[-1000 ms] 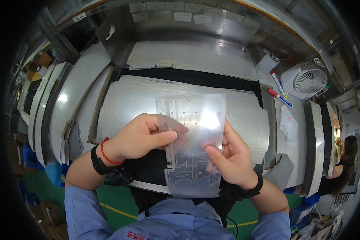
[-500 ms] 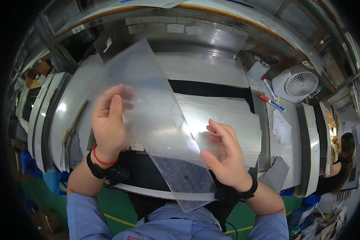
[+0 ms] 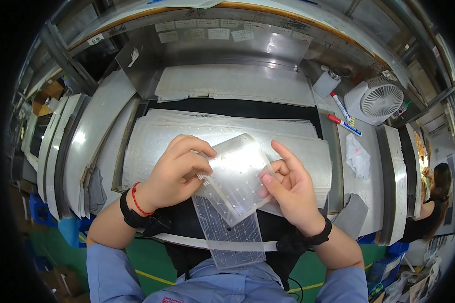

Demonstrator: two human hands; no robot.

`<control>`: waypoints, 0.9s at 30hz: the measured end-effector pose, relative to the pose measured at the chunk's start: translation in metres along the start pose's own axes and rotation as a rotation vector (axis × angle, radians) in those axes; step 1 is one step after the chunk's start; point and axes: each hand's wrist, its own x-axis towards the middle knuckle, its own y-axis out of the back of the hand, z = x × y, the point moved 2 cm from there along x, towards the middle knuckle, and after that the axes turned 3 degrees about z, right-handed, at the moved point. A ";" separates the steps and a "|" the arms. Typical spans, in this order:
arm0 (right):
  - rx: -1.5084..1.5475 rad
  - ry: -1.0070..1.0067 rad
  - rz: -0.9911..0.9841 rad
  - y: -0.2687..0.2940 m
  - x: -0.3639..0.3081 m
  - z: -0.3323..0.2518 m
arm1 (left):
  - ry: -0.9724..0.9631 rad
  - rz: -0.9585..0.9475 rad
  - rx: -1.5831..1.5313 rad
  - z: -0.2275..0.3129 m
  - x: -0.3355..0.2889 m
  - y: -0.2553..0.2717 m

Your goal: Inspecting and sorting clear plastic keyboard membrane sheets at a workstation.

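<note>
A clear plastic sheet (image 3: 243, 164) with fine lines and dots hangs in front of my body, above the bench edge. Its upper part catches a bright glare, and the lower part reaches down over the dark mat toward my waist. My left hand (image 3: 169, 174) has its fingers curled onto the sheet's left edge. On the opposite edge, my right hand (image 3: 294, 194) pinches the sheet between thumb and bent fingers, the index finger pointing up. Behind both hands lies a stack of similar clear sheets (image 3: 154, 139) on a black mat (image 3: 227, 106).
Farther back lies another sheet stack (image 3: 232, 81). On the right are a white fan (image 3: 381, 100), two markers (image 3: 344, 124), a bottle (image 3: 327, 83), a crumpled white cloth (image 3: 358, 156) and a grey cloth (image 3: 353, 217). Stacked panels (image 3: 392, 177) stand by a seated person (image 3: 435, 202).
The sheet, earlier slanting long toward the upper left, now shows shortened between my hands. My left hand has moved right and down, its fingers now curled at the sheet's edge.
</note>
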 end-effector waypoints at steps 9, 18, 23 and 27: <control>-0.019 -0.008 -0.029 -0.006 -0.004 0.000 | -0.036 0.066 0.073 0.000 -0.002 0.003; 0.053 0.089 -0.115 -0.004 -0.002 0.005 | 0.009 0.112 0.026 -0.012 -0.003 0.005; -0.201 0.248 -0.265 -0.001 -0.001 0.012 | 0.689 0.513 -0.506 -0.036 -0.010 0.022; -0.327 0.137 -0.384 -0.009 -0.008 0.003 | 0.656 0.867 -0.775 -0.069 -0.006 0.040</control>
